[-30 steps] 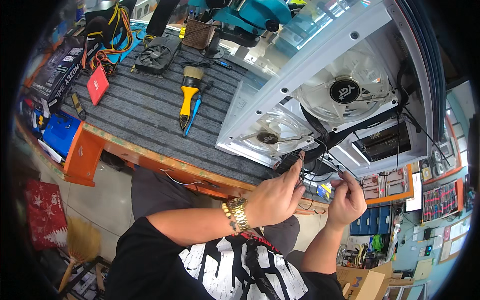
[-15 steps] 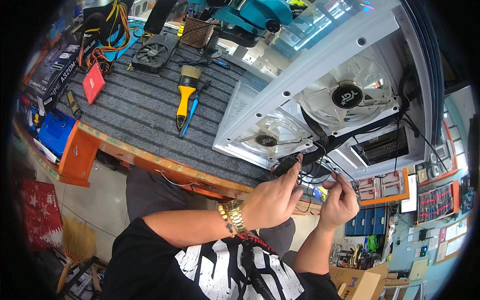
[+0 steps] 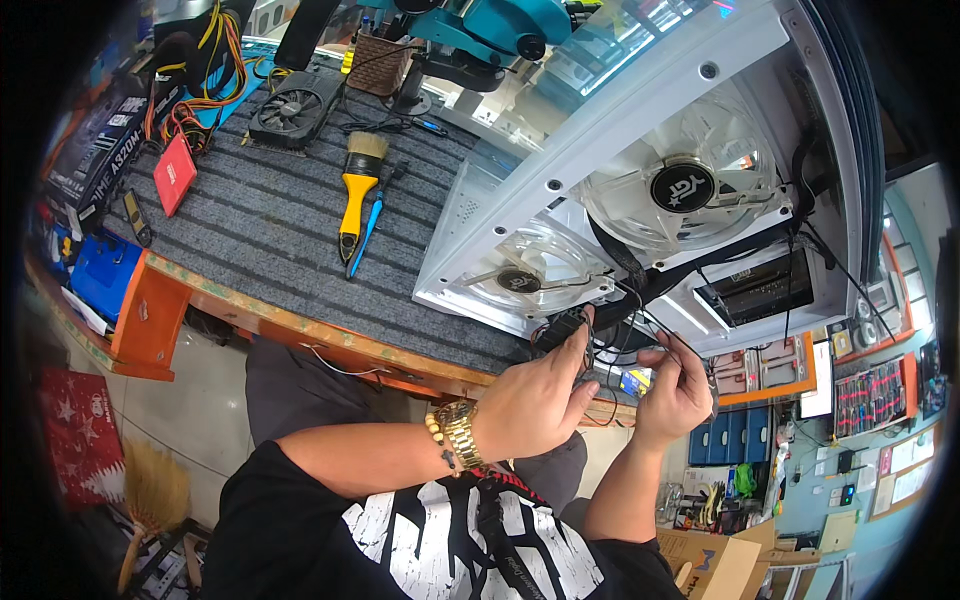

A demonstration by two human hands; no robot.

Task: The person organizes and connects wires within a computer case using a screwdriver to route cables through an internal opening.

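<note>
A white computer case (image 3: 625,128) stands tilted on the bench, its open side toward me. Two clear fans, an upper fan (image 3: 683,187) and a lower fan (image 3: 520,280), sit in it. Beside the lower fan my left hand (image 3: 530,405) has its fingers closed on a clump of black cables (image 3: 562,328) at the case's lower edge. To the right, my right hand (image 3: 677,400) pinches a thin black cable (image 3: 655,322) that runs down from the case. The cable ends between my hands are too small to make out.
A yellow-handled brush (image 3: 354,205) and a blue pen-like tool (image 3: 366,240) lie left of the case. Farther off are a graphics card (image 3: 292,110), a red box (image 3: 174,174) and a wicker basket (image 3: 380,68). The bench's wooden edge (image 3: 260,320) runs before me.
The whole view has shifted slightly, with bench and case sitting a little farther left. Both hands keep their places at the cables, and the right fingers have moved slightly.
</note>
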